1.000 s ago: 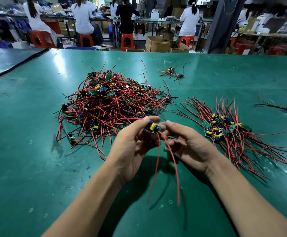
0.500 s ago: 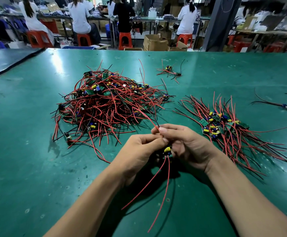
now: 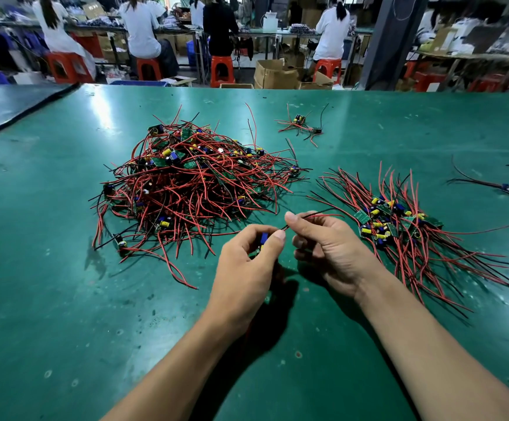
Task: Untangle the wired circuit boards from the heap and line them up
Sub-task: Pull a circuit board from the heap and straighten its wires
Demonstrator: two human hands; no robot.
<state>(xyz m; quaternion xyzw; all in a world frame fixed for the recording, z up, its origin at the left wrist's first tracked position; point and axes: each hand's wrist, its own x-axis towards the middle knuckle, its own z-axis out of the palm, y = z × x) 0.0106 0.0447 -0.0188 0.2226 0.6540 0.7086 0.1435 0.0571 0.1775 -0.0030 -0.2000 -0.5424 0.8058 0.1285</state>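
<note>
A tangled heap point(image 3: 192, 183) of small green circuit boards with red and black wires lies on the green table point(image 3: 49, 268), left of centre. To the right lies a sorted bundle point(image 3: 399, 226) of boards with wires fanned out side by side. My left hand point(image 3: 247, 262) pinches one small circuit board point(image 3: 263, 240) with a blue part, just in front of the heap. My right hand point(image 3: 329, 247) pinches that board's thin wires point(image 3: 317, 213) between thumb and fingers and holds them stretched to the right. The board's lower part is hidden by my fingers.
A couple of loose wired boards point(image 3: 303, 124) lie at the far middle of the table, another point(image 3: 502, 186) at the right edge. A second table point(image 3: 4, 101) adjoins on the left. Beyond the far edge, several people sit on red stools among cardboard boxes.
The red wires that hung below my hands are no longer hanging there. My right hand has moved right, drawing the wires out sideways from the board in my left hand.
</note>
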